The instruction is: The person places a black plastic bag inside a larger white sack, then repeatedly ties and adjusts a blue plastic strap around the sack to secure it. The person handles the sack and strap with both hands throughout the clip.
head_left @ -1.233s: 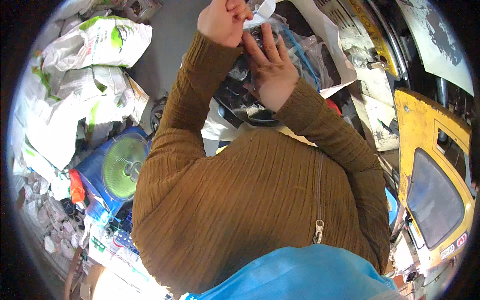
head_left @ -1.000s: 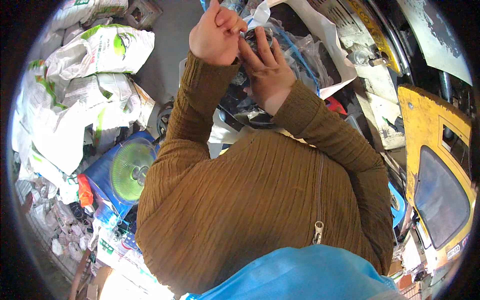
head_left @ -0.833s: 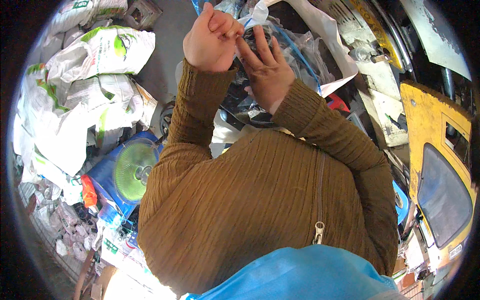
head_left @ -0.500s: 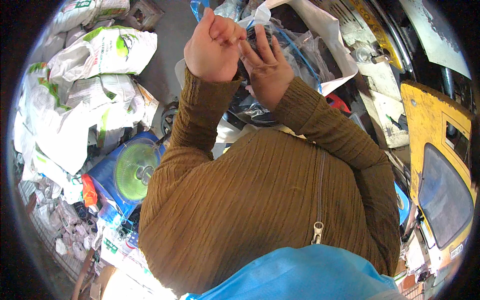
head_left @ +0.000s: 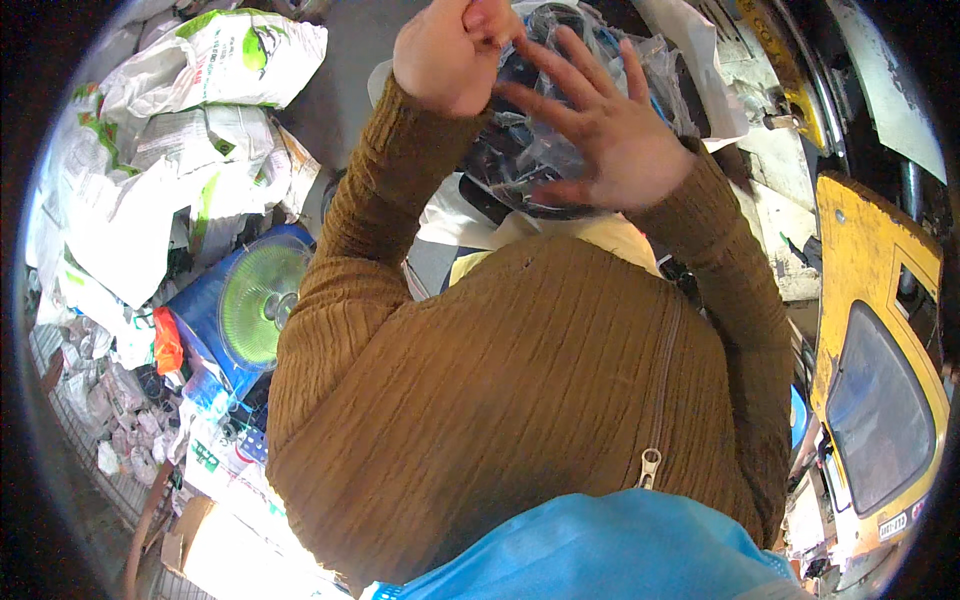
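Clear plastic, creased and glossy, makes up the bag in front of you, with dark contents showing through. It lies ahead of your torso, between and partly beneath your two hands as seen from above.

Your right grip is spread, fingers fanned apart and the back of the hand upward, over the middle and right of the bag; whether the palm presses on the plastic cannot be told. Your left grip is at the bag's upper left, fingers curled together (the top edge of the view cuts this hand, so whether anything is clamped inside cannot be determined). Your right fingertips reach close to the left fingers; contact between them is not certain.

White sheeting shows at the bag's lower left, and a white flap stands to its right. A pale yellow piece lies just beyond your brown ribbed top.

Well to your left are white-and-green sacks, a fan with a green face and a small orange item. To your right stands a scuffed yellow panel with a dark window.
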`<action>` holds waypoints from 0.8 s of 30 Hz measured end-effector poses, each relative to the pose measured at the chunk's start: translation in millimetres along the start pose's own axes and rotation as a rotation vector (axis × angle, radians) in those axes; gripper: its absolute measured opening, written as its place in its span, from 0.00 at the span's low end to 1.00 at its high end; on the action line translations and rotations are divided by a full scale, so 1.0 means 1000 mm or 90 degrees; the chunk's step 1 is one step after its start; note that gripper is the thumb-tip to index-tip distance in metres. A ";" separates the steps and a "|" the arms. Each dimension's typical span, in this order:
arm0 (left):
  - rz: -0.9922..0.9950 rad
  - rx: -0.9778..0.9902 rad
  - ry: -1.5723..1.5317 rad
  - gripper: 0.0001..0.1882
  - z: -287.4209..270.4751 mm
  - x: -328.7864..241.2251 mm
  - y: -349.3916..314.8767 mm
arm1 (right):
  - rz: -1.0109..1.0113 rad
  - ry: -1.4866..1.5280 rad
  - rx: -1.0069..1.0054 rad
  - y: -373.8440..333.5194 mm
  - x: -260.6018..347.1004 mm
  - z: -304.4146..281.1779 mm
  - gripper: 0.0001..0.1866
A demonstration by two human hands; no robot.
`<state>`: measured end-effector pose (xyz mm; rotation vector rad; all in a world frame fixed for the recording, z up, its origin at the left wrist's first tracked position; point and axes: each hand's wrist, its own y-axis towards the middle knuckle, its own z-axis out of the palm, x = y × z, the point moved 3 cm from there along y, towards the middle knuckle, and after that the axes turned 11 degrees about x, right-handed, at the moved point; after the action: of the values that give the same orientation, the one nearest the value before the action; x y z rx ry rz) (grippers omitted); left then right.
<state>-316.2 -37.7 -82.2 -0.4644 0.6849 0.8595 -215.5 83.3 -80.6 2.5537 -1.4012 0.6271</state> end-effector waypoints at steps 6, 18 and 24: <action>0.013 0.014 0.023 0.22 -0.001 0.008 -0.014 | 0.020 -0.035 0.028 -0.011 0.002 0.006 0.45; 0.074 0.069 0.160 0.21 -0.023 -0.001 -0.011 | 0.011 0.028 -0.032 -0.010 0.007 -0.004 0.37; 0.105 0.078 0.440 0.18 -0.030 -0.002 -0.045 | 0.040 0.075 -0.222 0.000 -0.016 -0.033 0.28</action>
<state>-290.9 -83.5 -96.7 -0.6060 1.4192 0.8019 -232.4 107.1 -57.8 2.1764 -1.4136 0.4840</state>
